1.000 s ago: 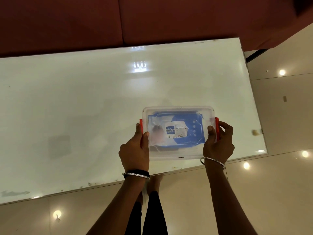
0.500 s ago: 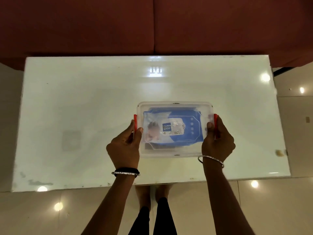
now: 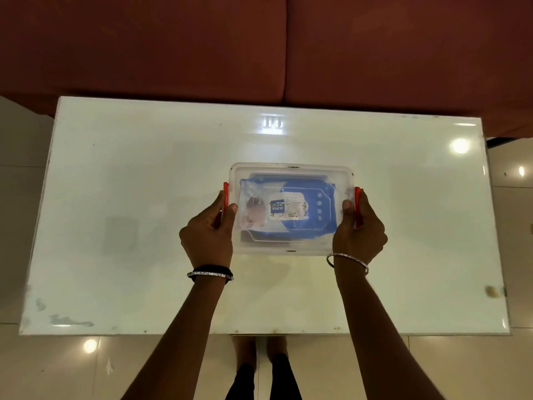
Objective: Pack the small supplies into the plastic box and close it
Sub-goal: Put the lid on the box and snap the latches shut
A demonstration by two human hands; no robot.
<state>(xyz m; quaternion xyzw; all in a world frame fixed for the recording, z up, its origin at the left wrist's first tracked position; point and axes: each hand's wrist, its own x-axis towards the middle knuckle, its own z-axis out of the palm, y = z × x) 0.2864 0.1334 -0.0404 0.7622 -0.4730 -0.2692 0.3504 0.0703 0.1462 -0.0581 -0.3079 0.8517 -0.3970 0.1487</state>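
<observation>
While gripped, box [image 3: 291, 168] between fingers [image 3: 347, 206].

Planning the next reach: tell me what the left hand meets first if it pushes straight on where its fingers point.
The left hand already touches the red latch on the plastic box; the latch blocks it.

Blue packet [image 3: 305, 209] inside plastic box [image 3: 291, 168]: white label [image 3: 287, 208] is carrying a small dark blue square reading "mee mee"; remaining print on the label is showing too blurred to read.
</observation>
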